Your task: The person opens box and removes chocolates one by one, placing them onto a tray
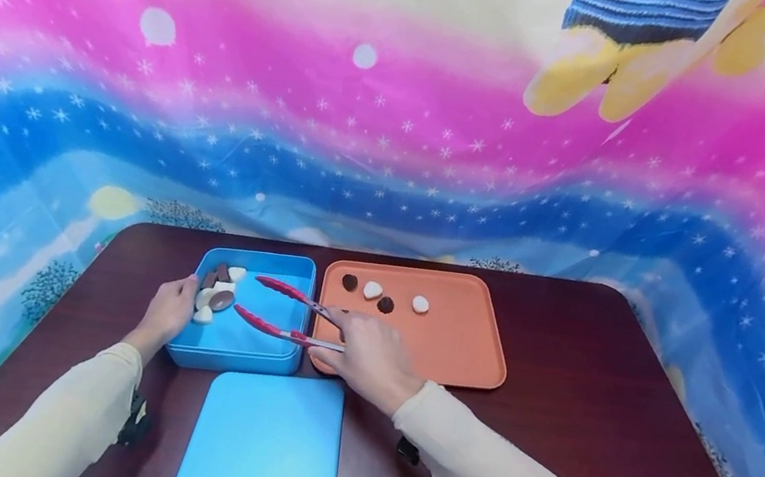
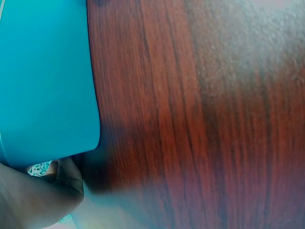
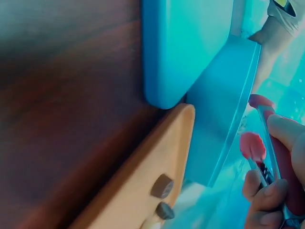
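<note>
My right hand [image 1: 374, 355] grips a pair of tongs [image 1: 272, 330] with red scalloped tips. Its arms are spread, the tips over the blue box [image 1: 263, 364], with nothing between them. Inside the box, white and brown chocolate-like pieces [image 1: 221, 301] lie bunched along the left side. My left hand [image 1: 169, 308] holds the box by its left wall, fingers at the rim. In the right wrist view the tongs' red tip [image 3: 252, 145] shows beyond the fingers, above the box wall.
An orange tray [image 1: 456, 344] stands right of the box, bearing several dark and white pieces [image 1: 385, 304]. A blue lid [image 1: 264, 447] lies on the dark wood table [image 1: 547, 435] in front of the box. A patterned cloth hangs behind the table.
</note>
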